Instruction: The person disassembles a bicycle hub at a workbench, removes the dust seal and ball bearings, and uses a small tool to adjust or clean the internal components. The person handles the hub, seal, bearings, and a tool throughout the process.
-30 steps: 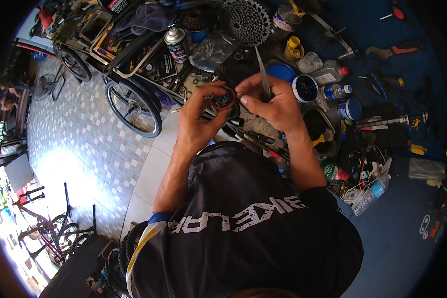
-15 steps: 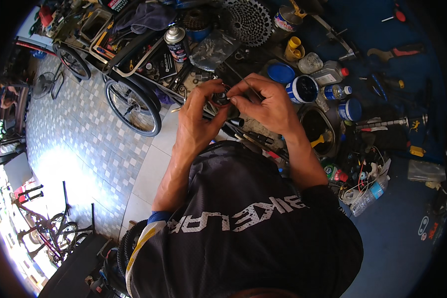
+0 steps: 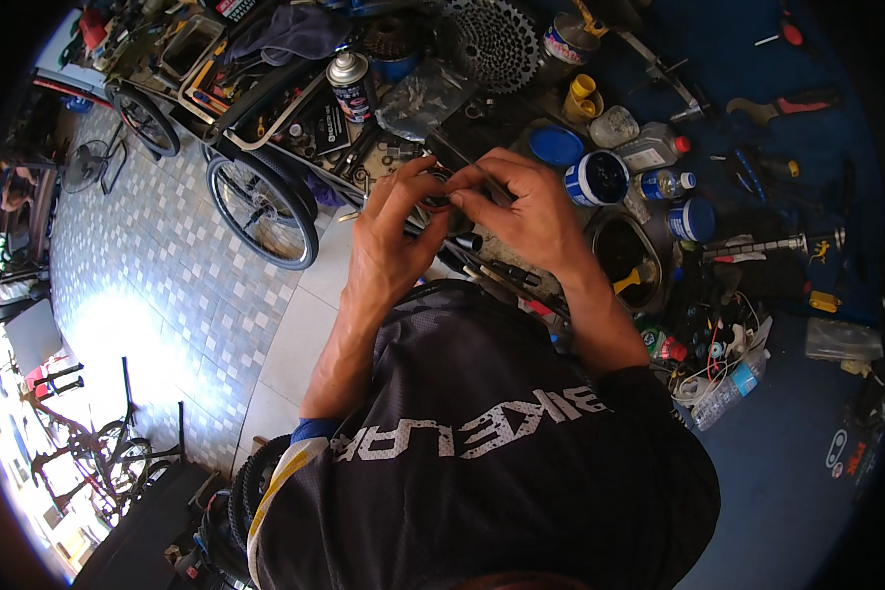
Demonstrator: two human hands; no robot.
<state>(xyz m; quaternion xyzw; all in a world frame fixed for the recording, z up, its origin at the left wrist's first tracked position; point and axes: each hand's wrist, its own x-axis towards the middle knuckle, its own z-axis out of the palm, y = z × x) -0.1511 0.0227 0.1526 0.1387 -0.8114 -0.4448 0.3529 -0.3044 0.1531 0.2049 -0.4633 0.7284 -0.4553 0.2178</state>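
Over the cluttered bench, my left hand (image 3: 388, 236) curls its fingers and thumb around a small ring-shaped part (image 3: 437, 204) with a reddish-brown rim and a dark middle. My right hand (image 3: 536, 211) is closed in a pinch on a thin dark rod-like tool (image 3: 450, 152), which slants across its fingers with one end jutting up toward the far left. Its fingertips meet the ring part at the edge of my left hand. The fingers hide much of the part, and I cannot make out its exact kind.
Beyond my hands lie a clear plastic bag (image 3: 418, 103), a spray can (image 3: 351, 88) and a large sprocket cassette (image 3: 492, 44). To the right stand an open tub of dark grease (image 3: 600, 177), its blue lid (image 3: 557, 145) and a basin (image 3: 662, 258) with a yellow brush (image 3: 631, 281). A bicycle wheel (image 3: 310, 246) stands at left.
The dark tool has turned in my right hand and now looks broader. My right fingers have shifted slightly at the ring part; my left hand stays nearly in place.
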